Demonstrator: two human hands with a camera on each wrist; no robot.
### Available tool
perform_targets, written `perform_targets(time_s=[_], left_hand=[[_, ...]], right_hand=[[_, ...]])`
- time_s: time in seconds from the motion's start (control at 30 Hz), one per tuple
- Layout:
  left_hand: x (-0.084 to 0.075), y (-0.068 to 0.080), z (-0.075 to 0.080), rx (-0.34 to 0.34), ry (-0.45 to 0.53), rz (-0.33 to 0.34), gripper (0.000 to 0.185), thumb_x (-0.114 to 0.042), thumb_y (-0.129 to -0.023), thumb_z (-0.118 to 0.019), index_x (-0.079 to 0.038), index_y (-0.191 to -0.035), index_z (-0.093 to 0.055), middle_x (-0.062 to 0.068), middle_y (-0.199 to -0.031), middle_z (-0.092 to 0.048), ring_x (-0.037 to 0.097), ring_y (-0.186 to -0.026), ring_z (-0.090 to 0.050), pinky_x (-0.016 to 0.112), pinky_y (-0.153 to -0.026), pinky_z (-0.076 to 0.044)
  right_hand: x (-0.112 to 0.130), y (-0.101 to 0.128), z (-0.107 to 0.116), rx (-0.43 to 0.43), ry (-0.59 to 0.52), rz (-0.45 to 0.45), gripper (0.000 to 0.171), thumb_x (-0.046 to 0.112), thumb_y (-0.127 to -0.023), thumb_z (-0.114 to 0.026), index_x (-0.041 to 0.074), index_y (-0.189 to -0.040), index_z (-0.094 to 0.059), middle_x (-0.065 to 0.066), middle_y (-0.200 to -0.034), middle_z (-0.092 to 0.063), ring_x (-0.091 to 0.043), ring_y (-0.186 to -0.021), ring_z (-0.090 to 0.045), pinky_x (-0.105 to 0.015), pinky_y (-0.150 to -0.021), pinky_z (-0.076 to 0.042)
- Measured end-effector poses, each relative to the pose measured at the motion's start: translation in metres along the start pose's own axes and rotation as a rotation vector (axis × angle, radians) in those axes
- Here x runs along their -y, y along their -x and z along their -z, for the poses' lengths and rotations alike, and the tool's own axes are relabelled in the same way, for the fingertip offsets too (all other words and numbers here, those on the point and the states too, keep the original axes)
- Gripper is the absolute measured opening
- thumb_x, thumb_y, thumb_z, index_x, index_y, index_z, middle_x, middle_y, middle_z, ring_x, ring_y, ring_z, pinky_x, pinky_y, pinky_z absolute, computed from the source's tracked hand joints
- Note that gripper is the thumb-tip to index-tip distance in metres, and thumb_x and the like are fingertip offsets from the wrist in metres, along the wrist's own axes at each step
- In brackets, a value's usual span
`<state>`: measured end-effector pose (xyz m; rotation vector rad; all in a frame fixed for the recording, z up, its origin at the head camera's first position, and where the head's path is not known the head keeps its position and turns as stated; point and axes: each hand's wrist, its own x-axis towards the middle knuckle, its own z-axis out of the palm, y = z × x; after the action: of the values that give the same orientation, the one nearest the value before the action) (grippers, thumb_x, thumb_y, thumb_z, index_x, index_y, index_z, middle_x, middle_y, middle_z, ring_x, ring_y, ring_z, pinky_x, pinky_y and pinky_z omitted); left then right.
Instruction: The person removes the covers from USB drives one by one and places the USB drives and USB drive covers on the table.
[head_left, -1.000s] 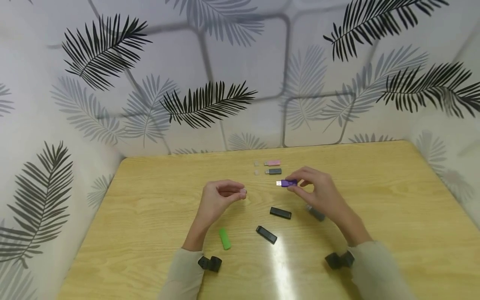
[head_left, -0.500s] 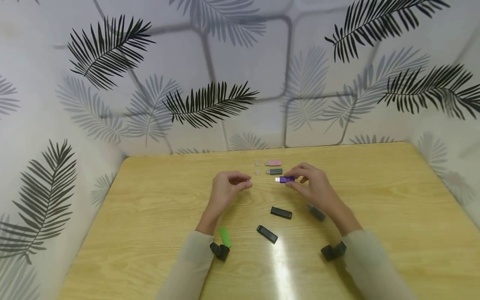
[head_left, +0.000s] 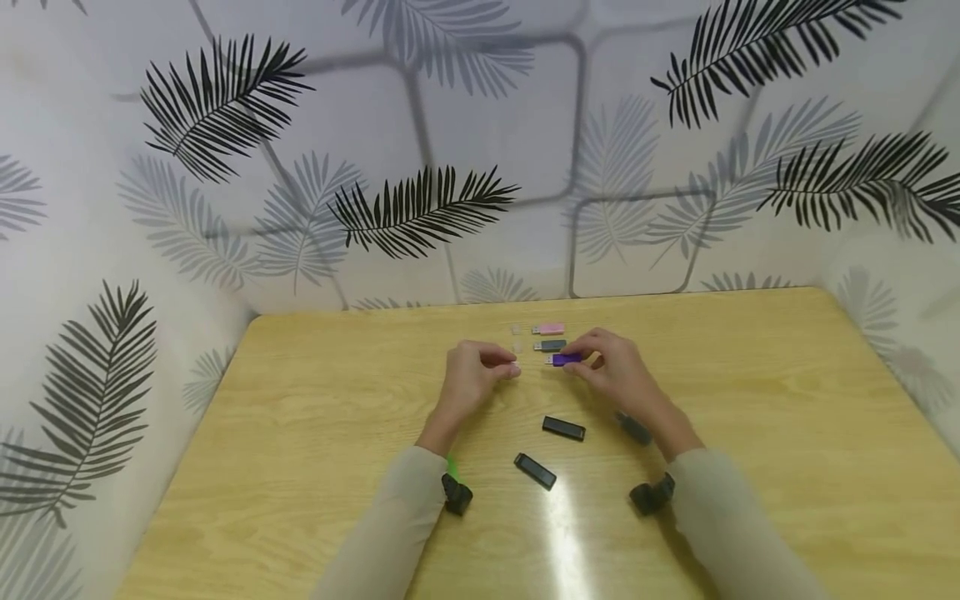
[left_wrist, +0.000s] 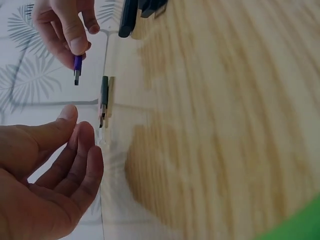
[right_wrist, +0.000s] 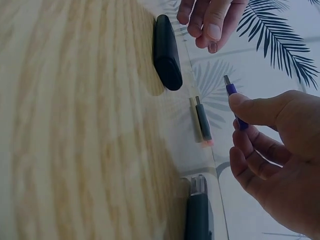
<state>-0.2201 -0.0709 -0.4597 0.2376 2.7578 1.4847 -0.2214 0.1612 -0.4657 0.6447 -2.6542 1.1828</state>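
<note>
My right hand pinches a purple USB stick by its body, metal plug pointing left, just in front of a dark grey stick. In the right wrist view, thumb and fingers of that hand grip the purple stick. My left hand hovers a little to the left, its fingertips pinched on what looks like a small clear cap. The left wrist view shows the purple stick above the table.
A pink stick and two clear caps lie behind the dark grey one. Two black sticks and a grey one lie nearer me. A green stick is mostly hidden under my left sleeve. Walls close off the wooden table.
Both hands have moved away from me toward the row of sticks. The purple stick now sits lower, right beside the dark grey one, and the left hand has shifted right.
</note>
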Motion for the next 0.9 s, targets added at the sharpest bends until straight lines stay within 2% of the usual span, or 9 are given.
perform_targets(time_s=[0.2, 0.47, 0.67, 0.9], left_hand=[[0.002, -0.004, -0.006, -0.011, -0.091, -0.016, 0.008, -0.015, -0.078, -0.078, -0.009, -0.084, -0.076, -0.002, -0.079, -0.069, 0.01, -0.072, -0.062, 0.027, -0.066, -0.052], [-0.001, -0.013, -0.01, -0.011, -0.155, 0.021, 0.007, -0.017, -0.08, -0.078, -0.012, -0.084, -0.075, -0.004, -0.081, -0.07, 0.008, -0.071, -0.062, 0.027, -0.066, -0.051], [-0.002, -0.015, -0.011, -0.007, -0.197, 0.091, 0.009, -0.021, -0.079, -0.078, -0.015, -0.085, -0.076, -0.006, -0.086, -0.071, 0.009, -0.076, -0.064, 0.031, -0.069, -0.052], [-0.001, -0.016, -0.014, -0.006, -0.242, 0.113, 0.009, -0.023, -0.079, -0.079, -0.018, -0.085, -0.075, -0.008, -0.084, -0.07, 0.011, -0.078, -0.064, 0.033, -0.069, -0.052]], right_hand=[[-0.004, -0.004, -0.006, 0.023, -0.007, -0.045, 0.017, 0.009, -0.082, -0.074, 0.005, -0.099, -0.072, -0.005, -0.093, -0.065, -0.02, -0.083, -0.062, -0.028, -0.066, -0.055], [-0.005, -0.009, -0.01, 0.056, -0.022, -0.123, 0.019, 0.01, -0.082, -0.075, 0.005, -0.099, -0.072, -0.007, -0.096, -0.065, -0.02, -0.082, -0.062, -0.031, -0.069, -0.055], [-0.008, -0.014, -0.015, 0.072, -0.011, -0.112, 0.019, 0.01, -0.081, -0.075, 0.004, -0.098, -0.072, -0.007, -0.094, -0.065, -0.02, -0.082, -0.061, -0.032, -0.07, -0.053], [-0.01, -0.015, -0.018, 0.111, 0.018, -0.144, 0.018, 0.012, -0.082, -0.074, 0.006, -0.099, -0.072, -0.005, -0.093, -0.064, -0.019, -0.081, -0.059, -0.032, -0.071, -0.051]])
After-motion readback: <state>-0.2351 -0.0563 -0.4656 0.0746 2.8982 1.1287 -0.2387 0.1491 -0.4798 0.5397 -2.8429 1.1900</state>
